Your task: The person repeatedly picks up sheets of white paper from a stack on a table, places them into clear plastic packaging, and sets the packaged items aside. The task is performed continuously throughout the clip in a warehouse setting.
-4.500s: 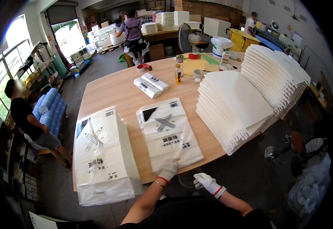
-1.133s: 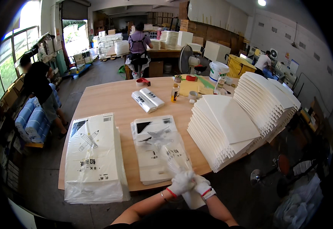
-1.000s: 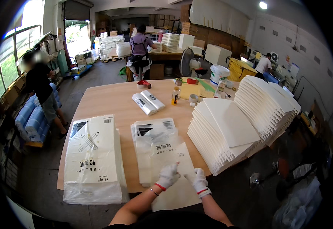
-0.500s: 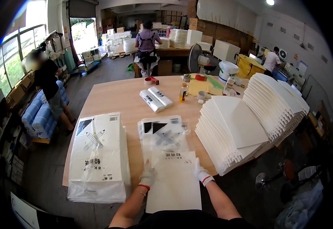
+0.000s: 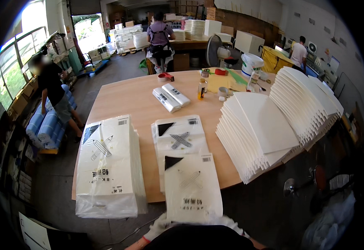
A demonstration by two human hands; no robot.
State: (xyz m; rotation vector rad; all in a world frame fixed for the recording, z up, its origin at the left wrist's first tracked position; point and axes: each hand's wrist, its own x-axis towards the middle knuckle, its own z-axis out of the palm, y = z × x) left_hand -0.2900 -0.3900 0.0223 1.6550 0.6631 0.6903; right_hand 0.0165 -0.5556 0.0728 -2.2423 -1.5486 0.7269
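Observation:
A clear printed bag with white paper in it (image 5: 193, 187) lies in front of me, its near end reaching past the table edge. My left hand (image 5: 160, 226), in a white glove with a red cuff, grips its near left corner. At the near right corner my right hand (image 5: 227, 224), also gloved, is closed on the bag; it is blurred and partly hidden by my dark clothing. Just beyond lies a stack of flat printed bags (image 5: 180, 133), partly covered by the filled one.
A tall pile of filled bags (image 5: 107, 162) stands left. Fanned stacks of white paper (image 5: 257, 129) stand right. Farther back are two plastic rolls (image 5: 171, 98), a glue bottle (image 5: 201, 89), a tape dispenser (image 5: 165, 77) and a white bucket (image 5: 252, 64). Several people are farther off.
The white sheets now lie inside a printed bag, which has come off the bag stack toward me. Both hands have drawn back to its near end. The person at left has lowered an arm.

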